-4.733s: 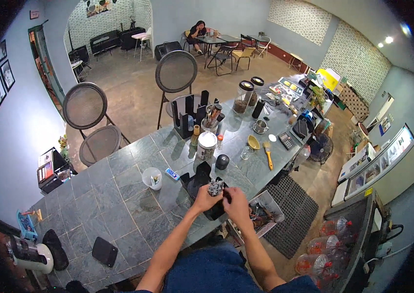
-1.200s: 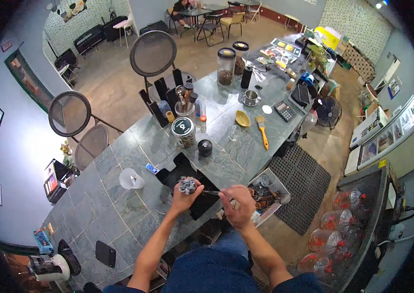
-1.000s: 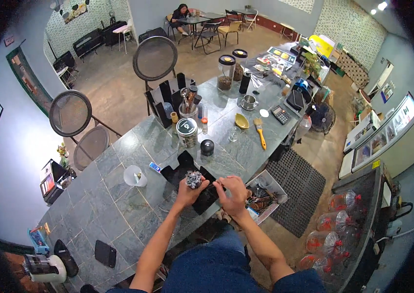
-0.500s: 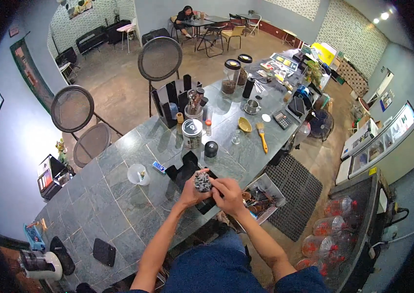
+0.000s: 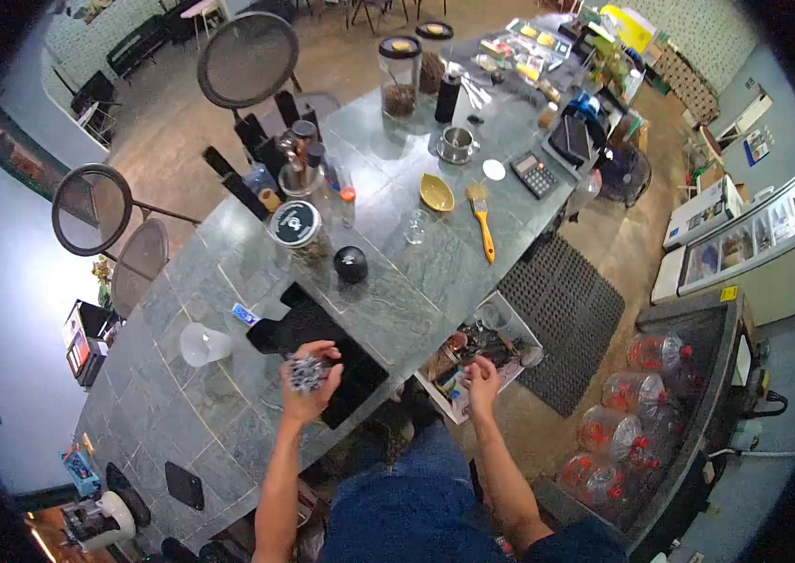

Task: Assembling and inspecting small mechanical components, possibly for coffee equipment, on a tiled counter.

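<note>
My left hand (image 5: 302, 402) is wrapped around a knobby, round grey-and-white thing (image 5: 307, 372) whose kind I cannot make out. It is held above the black mat (image 5: 352, 361) at the counter's near edge. My right hand (image 5: 482, 383) hovers over an open drawer (image 5: 454, 409) filled with mixed small items, its fingers loosely bent and apart, and I see nothing in them. A black dome-shaped thing (image 5: 350, 265) and a lidded jar (image 5: 296, 225) stand beyond the mat. Left of it are a translucent plastic cup (image 5: 205, 344) and a small blue-and-white packet (image 5: 245, 314).
Farther along the tiled counter (image 5: 219, 427) lie a brush (image 5: 481, 223), a yellow dish (image 5: 436, 192), a metal cup (image 5: 456, 144) and a calculator (image 5: 534, 175). Chairs (image 5: 92, 208) stand beyond it. Large plastic bottles (image 5: 611, 431) lie at right, past a rubber floor mat (image 5: 566, 319).
My right hand has left the grey thing and moved right, over the drawer. My left hand has kept the thing and shifted left. The view has tilted down.
</note>
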Demonstrator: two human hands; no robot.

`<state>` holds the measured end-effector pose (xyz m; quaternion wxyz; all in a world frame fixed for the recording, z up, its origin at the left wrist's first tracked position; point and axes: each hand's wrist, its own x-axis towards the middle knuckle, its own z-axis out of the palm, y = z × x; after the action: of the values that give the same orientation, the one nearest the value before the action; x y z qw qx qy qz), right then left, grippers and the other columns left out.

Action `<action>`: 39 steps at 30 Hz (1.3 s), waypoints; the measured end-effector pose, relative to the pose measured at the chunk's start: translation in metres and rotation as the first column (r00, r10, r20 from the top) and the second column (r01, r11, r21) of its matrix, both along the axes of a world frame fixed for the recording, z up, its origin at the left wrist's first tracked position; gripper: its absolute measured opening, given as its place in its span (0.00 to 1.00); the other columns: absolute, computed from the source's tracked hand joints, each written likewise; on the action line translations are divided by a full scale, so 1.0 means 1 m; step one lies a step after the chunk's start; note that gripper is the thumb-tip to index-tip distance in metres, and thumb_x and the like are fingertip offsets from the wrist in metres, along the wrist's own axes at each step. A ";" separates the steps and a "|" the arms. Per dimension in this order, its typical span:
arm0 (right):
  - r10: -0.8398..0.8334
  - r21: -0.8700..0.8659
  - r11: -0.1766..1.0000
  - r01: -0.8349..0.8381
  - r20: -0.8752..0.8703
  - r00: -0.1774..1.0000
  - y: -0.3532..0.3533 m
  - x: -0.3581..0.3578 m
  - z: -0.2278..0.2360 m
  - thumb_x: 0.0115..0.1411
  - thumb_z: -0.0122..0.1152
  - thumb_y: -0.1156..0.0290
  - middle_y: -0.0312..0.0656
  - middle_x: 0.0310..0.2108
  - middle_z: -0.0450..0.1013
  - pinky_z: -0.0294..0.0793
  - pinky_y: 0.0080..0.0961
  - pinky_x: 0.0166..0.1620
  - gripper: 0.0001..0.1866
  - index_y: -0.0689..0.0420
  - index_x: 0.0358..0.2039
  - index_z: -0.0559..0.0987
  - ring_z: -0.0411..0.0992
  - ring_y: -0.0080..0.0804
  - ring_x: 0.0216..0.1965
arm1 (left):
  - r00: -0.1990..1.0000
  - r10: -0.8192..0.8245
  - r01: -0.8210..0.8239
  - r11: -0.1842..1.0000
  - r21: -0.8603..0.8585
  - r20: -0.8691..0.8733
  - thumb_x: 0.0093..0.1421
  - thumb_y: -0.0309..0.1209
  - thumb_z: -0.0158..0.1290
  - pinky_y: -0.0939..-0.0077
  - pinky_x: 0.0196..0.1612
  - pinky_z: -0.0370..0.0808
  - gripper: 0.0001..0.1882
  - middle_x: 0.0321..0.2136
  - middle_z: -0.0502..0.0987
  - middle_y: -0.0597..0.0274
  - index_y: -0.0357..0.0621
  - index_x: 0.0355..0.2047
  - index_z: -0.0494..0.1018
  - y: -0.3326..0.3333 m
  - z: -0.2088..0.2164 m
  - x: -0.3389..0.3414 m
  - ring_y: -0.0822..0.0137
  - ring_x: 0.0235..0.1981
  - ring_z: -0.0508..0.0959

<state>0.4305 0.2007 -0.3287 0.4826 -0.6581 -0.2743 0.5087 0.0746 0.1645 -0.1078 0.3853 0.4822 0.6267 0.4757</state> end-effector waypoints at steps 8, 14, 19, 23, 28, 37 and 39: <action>-0.019 -0.574 0.814 0.087 0.124 0.992 0.001 0.158 -0.257 0.70 0.62 0.66 0.42 0.31 0.78 0.82 0.30 0.29 0.09 0.59 0.43 0.79 0.79 0.33 0.28 | 0.961 0.077 -0.057 0.995 0.084 -0.267 0.59 0.33 0.64 0.59 0.58 0.74 0.19 0.45 0.80 0.52 0.37 0.49 0.76 0.019 -0.001 0.007 0.54 0.51 0.80; -0.490 -0.350 0.844 0.405 -0.199 0.849 0.041 0.127 -0.325 0.72 0.58 0.65 0.41 0.25 0.75 0.83 0.31 0.27 0.08 0.56 0.37 0.75 0.77 0.34 0.23 | 0.939 0.153 -0.171 0.985 -0.034 -0.307 0.60 0.38 0.63 0.59 0.56 0.74 0.22 0.41 0.81 0.52 0.37 0.49 0.75 0.002 0.008 0.008 0.55 0.48 0.80; -0.639 -0.295 0.681 0.670 0.208 0.741 0.058 0.180 -0.344 0.69 0.60 0.64 0.42 0.30 0.77 0.81 0.35 0.31 0.08 0.55 0.38 0.77 0.78 0.36 0.29 | 0.960 0.182 -0.181 0.983 0.023 -0.214 0.59 0.38 0.63 0.60 0.55 0.75 0.22 0.40 0.81 0.52 0.37 0.49 0.75 0.013 -0.001 0.011 0.56 0.47 0.80; -0.126 -0.269 0.826 0.496 0.769 0.626 0.059 0.153 -0.299 0.67 0.61 0.65 0.47 0.29 0.78 0.76 0.37 0.24 0.11 0.58 0.30 0.76 0.78 0.35 0.26 | 0.965 0.146 -0.155 0.988 -0.027 -0.216 0.57 0.34 0.64 0.62 0.55 0.75 0.21 0.40 0.82 0.53 0.38 0.48 0.76 0.011 0.006 0.009 0.57 0.47 0.80; -0.178 -0.538 0.835 0.118 -0.061 0.982 0.052 0.165 -0.223 0.66 0.62 0.67 0.43 0.24 0.75 0.73 0.33 0.21 0.08 0.58 0.35 0.74 0.74 0.33 0.22 | 0.978 0.065 -0.068 0.998 -0.008 -0.196 0.60 0.33 0.62 0.64 0.55 0.74 0.21 0.45 0.80 0.51 0.38 0.52 0.74 0.006 -0.001 0.001 0.61 0.47 0.79; 0.417 0.137 0.902 -0.410 -0.022 0.909 0.033 0.012 0.153 0.61 0.67 0.84 0.38 0.34 0.79 0.80 0.23 0.40 0.42 0.58 0.73 0.60 0.79 0.24 0.36 | 0.998 0.044 -0.041 0.996 0.076 -0.039 0.61 0.22 0.64 0.76 0.42 0.80 0.13 0.37 0.83 0.60 0.40 0.46 0.80 0.004 0.006 -0.002 0.70 0.42 0.84; 0.489 0.163 0.854 -0.494 0.074 0.869 0.025 -0.008 0.198 0.61 0.66 0.85 0.39 0.36 0.80 0.80 0.23 0.41 0.43 0.59 0.74 0.57 0.80 0.25 0.37 | 0.998 0.046 -0.048 0.998 0.038 0.034 0.61 0.23 0.65 0.75 0.43 0.80 0.13 0.36 0.83 0.61 0.40 0.46 0.80 0.004 0.006 -0.001 0.70 0.41 0.84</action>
<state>0.4221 0.2252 -0.1310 0.3892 -0.5283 -0.4843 0.5786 0.0732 0.1689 -0.1021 0.3750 0.4667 0.6219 0.5048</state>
